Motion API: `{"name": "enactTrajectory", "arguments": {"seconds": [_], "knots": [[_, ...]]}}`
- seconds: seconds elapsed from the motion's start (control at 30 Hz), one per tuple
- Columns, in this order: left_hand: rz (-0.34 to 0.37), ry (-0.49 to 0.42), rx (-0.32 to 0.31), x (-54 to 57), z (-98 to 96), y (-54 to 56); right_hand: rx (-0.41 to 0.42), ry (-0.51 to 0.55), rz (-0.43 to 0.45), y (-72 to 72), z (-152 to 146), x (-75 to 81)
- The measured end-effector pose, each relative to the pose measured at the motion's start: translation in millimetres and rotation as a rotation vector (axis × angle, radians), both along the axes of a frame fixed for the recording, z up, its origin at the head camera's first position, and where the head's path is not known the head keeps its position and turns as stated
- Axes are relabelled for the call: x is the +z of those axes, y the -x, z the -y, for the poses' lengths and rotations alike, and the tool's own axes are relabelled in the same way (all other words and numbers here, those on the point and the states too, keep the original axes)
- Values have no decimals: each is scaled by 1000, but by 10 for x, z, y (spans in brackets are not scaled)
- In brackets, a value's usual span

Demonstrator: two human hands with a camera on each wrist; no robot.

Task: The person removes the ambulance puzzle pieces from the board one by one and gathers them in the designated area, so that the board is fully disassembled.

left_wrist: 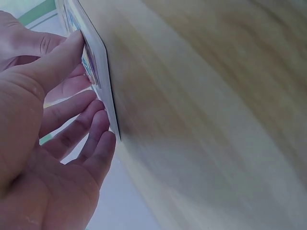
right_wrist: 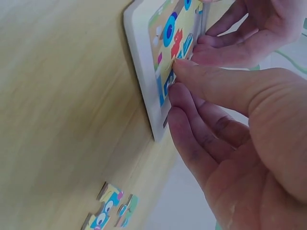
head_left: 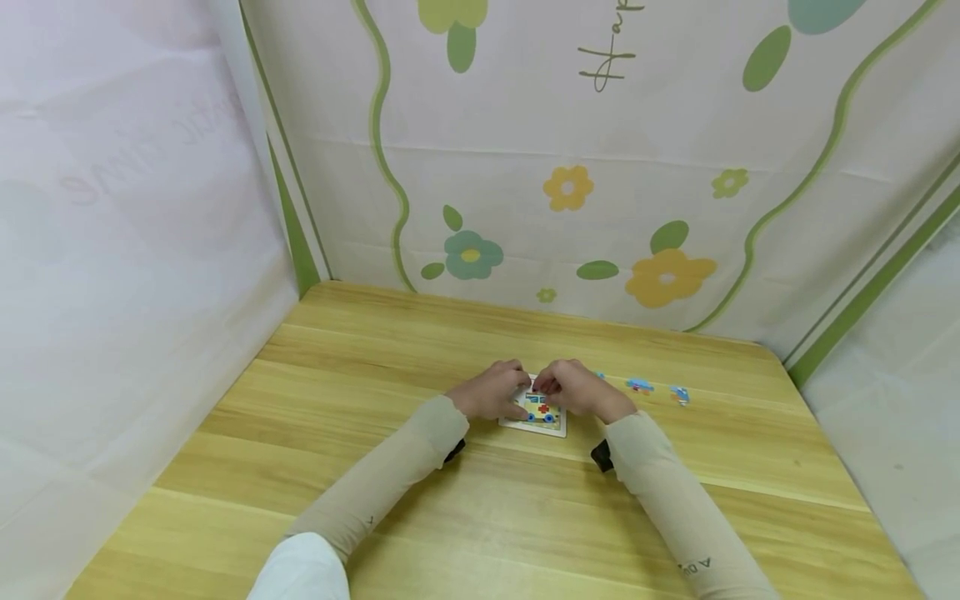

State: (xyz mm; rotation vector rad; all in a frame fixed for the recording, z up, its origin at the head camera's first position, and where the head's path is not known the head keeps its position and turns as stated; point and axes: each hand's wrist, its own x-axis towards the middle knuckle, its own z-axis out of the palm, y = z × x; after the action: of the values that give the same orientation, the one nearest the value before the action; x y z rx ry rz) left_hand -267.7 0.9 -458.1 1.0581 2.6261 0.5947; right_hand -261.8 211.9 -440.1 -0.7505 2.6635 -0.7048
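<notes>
A small white-framed jigsaw puzzle board [head_left: 531, 429] lies on the table, showing a yellow ambulance with blue wheels and a red cross [right_wrist: 177, 43]. My left hand [head_left: 491, 392] is at its left side. In the left wrist view the left thumb [left_wrist: 72, 48] reaches onto the picture's edge, and the other fingertips rest along the white rim. My right hand [head_left: 577, 390] is over the upper right part. Its thumb [right_wrist: 192, 72] and bent forefinger pinch at a puzzle piece [right_wrist: 166, 82] in the picture, mostly hidden by the fingers.
Several loose puzzle pieces lie on the wooden table [head_left: 420, 358] to the right of the board, among them a blue one [head_left: 640, 385] and another farther right [head_left: 679, 395]. A printed fabric wall [head_left: 480, 183] stands behind the table, with more fabric at both sides.
</notes>
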Motion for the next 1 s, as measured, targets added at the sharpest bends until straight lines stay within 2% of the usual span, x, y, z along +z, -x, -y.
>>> {"name": "enactTrajectory", "arguments": {"seconds": [0.47, 0.8, 1.0], "knots": [[-24, 13, -7, -5, -10, 21, -21, 0, 3, 4, 9, 52], [-20, 18, -5, -1, -17, 26, -23, 3, -13, 18, 8, -18], [-11, 24, -3, 22, -25, 14, -31, 8, -5, 6, 11, 11]]}}
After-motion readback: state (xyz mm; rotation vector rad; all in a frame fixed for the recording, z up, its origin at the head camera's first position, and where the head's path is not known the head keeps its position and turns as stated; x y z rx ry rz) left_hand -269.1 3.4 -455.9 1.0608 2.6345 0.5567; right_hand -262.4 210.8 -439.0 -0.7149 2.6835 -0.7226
